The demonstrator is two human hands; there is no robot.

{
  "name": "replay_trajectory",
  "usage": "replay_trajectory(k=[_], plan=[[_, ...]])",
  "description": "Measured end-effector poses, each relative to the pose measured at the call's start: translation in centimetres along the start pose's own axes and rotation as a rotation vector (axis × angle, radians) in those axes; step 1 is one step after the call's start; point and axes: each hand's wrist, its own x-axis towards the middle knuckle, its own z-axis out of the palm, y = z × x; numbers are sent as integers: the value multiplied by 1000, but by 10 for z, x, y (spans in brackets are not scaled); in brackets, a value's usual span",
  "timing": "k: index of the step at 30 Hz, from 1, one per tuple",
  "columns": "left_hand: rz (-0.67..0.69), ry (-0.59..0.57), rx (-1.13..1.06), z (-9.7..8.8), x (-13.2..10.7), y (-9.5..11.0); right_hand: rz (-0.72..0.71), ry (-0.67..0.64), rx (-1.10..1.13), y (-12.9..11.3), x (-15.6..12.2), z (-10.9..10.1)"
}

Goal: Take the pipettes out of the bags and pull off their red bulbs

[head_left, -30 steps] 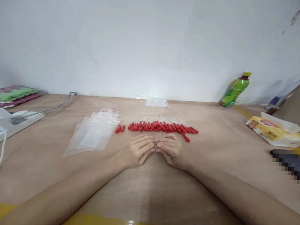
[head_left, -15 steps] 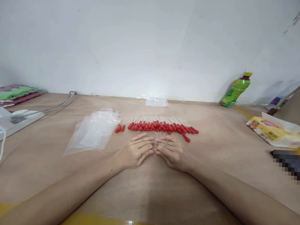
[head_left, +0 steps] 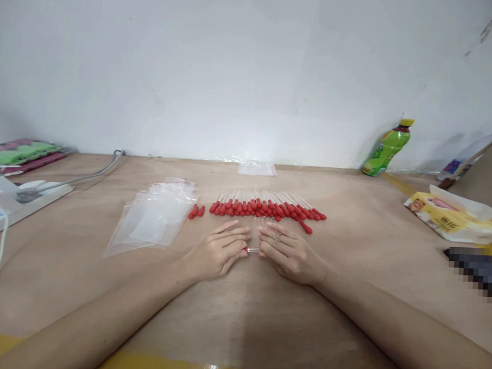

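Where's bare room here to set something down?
On the right, between the loose red bulb and the yellow pack; on the left, between the clear bags and the power strip; and up front, between the left forearm and right forearm. The middle is crowded: the left hand and right hand hold a clear tube close before the dropper row.

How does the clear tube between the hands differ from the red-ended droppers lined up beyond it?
Pose: the clear tube lies crosswise, while most red-ended droppers point their pale stems towards the wall.
Support: the clear tube is held between the left hand and right hand; the red-ended droppers lie on the table.
Visibility: only a little red shows at the tube's left end; the droppers' red ends show plainly.
Both include red parts.
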Motion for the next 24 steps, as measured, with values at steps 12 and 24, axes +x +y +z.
replay_trajectory(k=[12, 24], plan=[[-76, 107, 34, -7, -10, -14, 47, 31, 19, 6, -13, -1], [-988, 81, 264, -49, -37, -89, 608, -30, 48, 5, 9, 12]])
